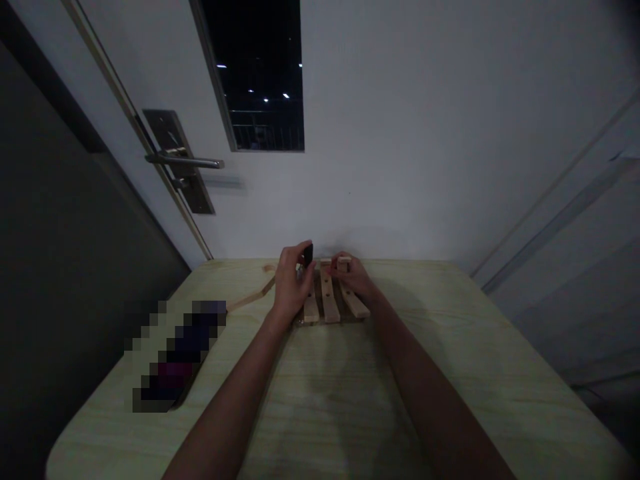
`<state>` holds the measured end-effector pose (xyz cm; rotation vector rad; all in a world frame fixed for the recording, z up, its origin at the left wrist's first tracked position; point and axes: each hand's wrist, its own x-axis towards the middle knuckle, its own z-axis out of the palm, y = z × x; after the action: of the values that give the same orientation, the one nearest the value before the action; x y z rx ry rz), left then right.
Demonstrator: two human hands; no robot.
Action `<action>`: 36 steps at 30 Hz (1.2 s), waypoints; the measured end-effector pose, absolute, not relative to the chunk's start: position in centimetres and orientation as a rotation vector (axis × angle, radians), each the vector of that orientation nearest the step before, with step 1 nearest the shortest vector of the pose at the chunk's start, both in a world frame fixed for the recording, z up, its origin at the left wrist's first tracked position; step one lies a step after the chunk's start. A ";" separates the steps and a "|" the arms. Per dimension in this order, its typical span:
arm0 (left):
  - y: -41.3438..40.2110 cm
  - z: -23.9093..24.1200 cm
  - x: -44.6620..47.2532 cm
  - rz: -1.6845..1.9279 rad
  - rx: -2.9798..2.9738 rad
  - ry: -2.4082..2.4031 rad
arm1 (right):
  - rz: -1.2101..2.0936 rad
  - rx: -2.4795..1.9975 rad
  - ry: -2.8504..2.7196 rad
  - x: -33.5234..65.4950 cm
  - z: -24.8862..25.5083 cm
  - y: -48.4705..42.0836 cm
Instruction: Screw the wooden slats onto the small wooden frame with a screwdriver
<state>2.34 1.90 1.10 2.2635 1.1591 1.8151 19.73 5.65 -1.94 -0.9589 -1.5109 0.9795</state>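
Near the far edge of the table, my left hand [289,283] pinches a small black rectangular piece [309,253] between thumb and fingers. Below it lies a wooden rack [329,308] made of several pale slats with dark round holes, spread slightly apart over a brownish base. The fingers of my right hand [361,280] are closed around the far end of the right slat [356,304], where a short pale wooden block [344,260] stands up. My left hand partly covers the left slat [311,309]. The fingertips of my right hand are partly hidden by the wood.
A pale wood-grain table [440,400] stands against a white door [400,133] with a metal handle [187,161] and a dark window [260,73]. Left of my left arm lies a pixelated flat dark object [195,340], and a bent wooden strip [250,298] extends beyond it.
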 end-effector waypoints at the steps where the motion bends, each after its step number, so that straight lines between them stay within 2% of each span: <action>1: 1.8 1.2 2.3 1.814 2.280 1.160 | 0.982 -0.953 -1.506 19.7 -1.9 5.7; 22: 1.8 0.9 2.4 1.770 2.197 1.100 | 0.992 -0.955 -1.514 19.9 -2.3 5.8; 30: 1.8 1.4 2.2 1.926 2.167 1.251 | 1.016 -0.954 -1.504 19.8 -2.2 5.6; 36: 1.8 1.3 2.1 1.892 2.153 1.238 | 1.006 -0.936 -1.504 19.8 -2.0 5.7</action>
<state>2.15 1.81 1.33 2.1535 1.2380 1.8917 19.78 5.68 -1.98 -0.9356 -1.5037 1.0059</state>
